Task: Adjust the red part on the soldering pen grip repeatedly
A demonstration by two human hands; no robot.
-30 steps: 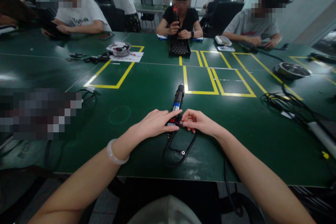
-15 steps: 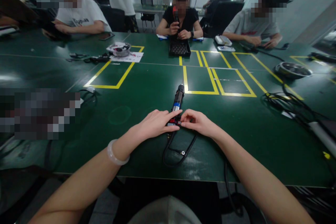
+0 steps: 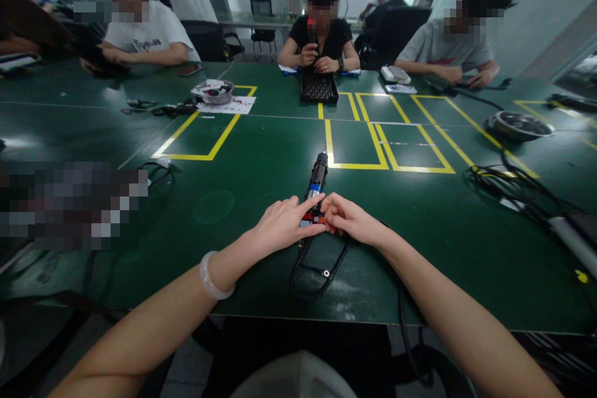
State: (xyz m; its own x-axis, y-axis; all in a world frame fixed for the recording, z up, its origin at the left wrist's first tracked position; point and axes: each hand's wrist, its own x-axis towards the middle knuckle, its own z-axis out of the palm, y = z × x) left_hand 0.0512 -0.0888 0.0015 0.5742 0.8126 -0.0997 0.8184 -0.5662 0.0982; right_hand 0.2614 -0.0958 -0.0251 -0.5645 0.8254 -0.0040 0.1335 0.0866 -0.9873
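An electric screwdriver (image 3: 314, 188) with a black nose, a thin bit and a blue band lies on the green table, bit pointing away from me. My left hand (image 3: 286, 219) rests over its rear end, index finger across the body and thumb below, holding it down. Red parts (image 3: 308, 216) of the rear section show between that finger and thumb. Close against them on the right, my right hand (image 3: 347, 217) is closed in a pinch at a small orange piece (image 3: 319, 220), mostly hidden by the fingertips. A black cable (image 3: 310, 294) loops from the rear toward me.
Yellow tape outlines (image 3: 359, 166) mark the table. A black tray (image 3: 319, 88) stands before a person opposite; other people sit on both sides. A clear bowl (image 3: 214, 92) sits on paper at left, a metal dish (image 3: 520, 125) at right. Coiled cables (image 3: 499, 181) lie to the right.
My right fingers have curled closer together, and the small orange piece at their tips shows more. My left thumb and index have shifted slightly right; the screwdriver stays in place.
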